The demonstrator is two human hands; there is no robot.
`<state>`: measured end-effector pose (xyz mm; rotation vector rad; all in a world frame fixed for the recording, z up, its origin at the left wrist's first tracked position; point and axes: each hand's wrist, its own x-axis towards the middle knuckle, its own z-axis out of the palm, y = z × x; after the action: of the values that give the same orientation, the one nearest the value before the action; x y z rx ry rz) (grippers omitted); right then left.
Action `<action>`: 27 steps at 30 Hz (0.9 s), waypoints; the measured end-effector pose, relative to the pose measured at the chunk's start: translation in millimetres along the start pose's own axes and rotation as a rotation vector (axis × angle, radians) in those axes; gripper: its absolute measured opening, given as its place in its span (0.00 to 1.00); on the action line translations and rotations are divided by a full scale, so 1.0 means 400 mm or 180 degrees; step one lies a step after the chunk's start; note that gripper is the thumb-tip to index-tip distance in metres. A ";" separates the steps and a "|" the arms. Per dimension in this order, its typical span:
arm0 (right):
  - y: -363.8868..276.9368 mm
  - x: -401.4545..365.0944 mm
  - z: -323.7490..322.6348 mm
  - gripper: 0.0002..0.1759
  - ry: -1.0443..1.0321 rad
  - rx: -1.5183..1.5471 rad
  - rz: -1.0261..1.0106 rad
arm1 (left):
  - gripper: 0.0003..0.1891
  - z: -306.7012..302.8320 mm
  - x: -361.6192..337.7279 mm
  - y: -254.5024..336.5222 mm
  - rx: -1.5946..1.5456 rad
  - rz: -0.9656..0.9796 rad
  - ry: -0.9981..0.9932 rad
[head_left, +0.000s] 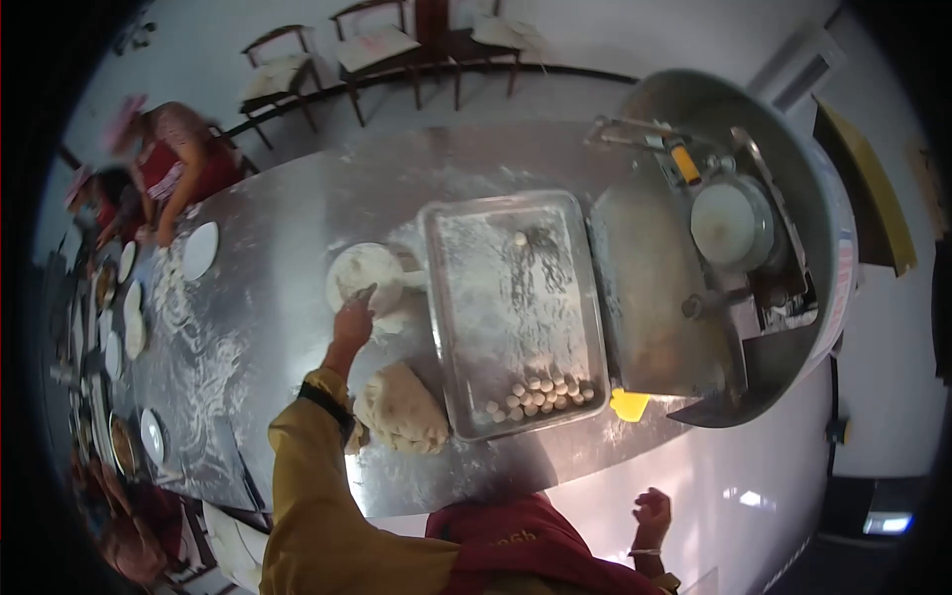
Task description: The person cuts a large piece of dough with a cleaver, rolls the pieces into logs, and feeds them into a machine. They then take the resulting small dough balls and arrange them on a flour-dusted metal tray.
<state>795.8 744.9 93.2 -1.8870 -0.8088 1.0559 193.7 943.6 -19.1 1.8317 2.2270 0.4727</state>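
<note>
My left hand (355,315) reaches over a white bowl of flour (349,270), its fingers stretched out at the flour near the rim; they look dusted white. Just below that wrist, a large lump of pale dough (402,409) rests on the steel table. My right hand (652,516) hangs off the table's near side, fingers loosely curled and apart, with nothing visible in it. A floured metal tray (486,317) lies right of the bowl. Several small dough balls (540,397) cluster along its near edge, and a single ball (521,239) sits near its far end.
A large steel machine (659,297) stands right of the tray, with a yellow scraper (629,404) by its near corner. White plates (200,250) lie toward the left, where other people (183,159) work at the table (297,208). Chairs (377,50) line the back wall.
</note>
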 end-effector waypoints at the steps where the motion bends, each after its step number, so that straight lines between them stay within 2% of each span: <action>1: 0.015 -0.037 0.007 0.21 -0.0033 -0.0092 0.0176 | 0.29 0.034 0.028 -0.036 0.0106 0.0099 -0.0099; 4: 0.013 -0.130 0.019 0.20 -0.0163 -0.0458 0.0453 | 0.29 0.165 0.085 -0.124 0.0400 0.0419 -0.0391; 8: 0.028 -0.172 0.016 0.19 0.0086 -0.0484 0.0635 | 0.18 0.119 0.111 -0.020 0.0730 -0.0287 -0.0567; 9: 0.030 -0.175 0.018 0.19 0.0118 -0.0409 0.0681 | 0.13 0.118 0.112 -0.027 0.0661 -0.0028 -0.0155; 12: 0.047 -0.167 0.031 0.19 0.0086 -0.0340 0.0745 | 0.10 -0.005 0.136 0.075 -0.0512 -0.0741 0.0146; 15: 0.063 -0.153 0.051 0.19 -0.0021 -0.0349 0.0688 | 0.09 -0.133 0.108 0.249 -0.1770 -0.0503 0.1004; 17: 0.068 -0.141 0.064 0.18 -0.0092 -0.0230 0.0642 | 0.09 -0.092 0.065 0.342 -0.2152 -0.0545 0.1214; 18: 0.061 -0.138 0.074 0.18 -0.0145 -0.0224 0.0634 | 0.10 -0.018 0.041 0.390 -0.4077 0.0169 0.0504; 20: 0.047 -0.138 0.084 0.18 -0.0262 -0.0223 0.0608 | 0.12 0.027 -0.004 0.514 -0.1382 0.1481 0.0058; 22: 0.044 -0.129 0.085 0.18 -0.0263 -0.0190 0.0502 | 0.12 -0.016 -0.006 0.638 -0.3771 0.0317 -0.0280; 25: 0.065 -0.155 0.058 0.17 -0.0228 -0.0148 0.0480 | 0.13 -0.047 -0.044 0.728 -0.3189 0.0633 -0.0407; 27: 0.099 -0.163 0.040 0.17 -0.0232 -0.0237 0.0491 | 0.12 0.055 -0.083 0.686 -0.3103 0.0223 -0.0855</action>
<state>758.3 678.4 77.3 -2.0097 -0.7624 1.2100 457.8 960.7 63.7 1.3174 1.3480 1.0198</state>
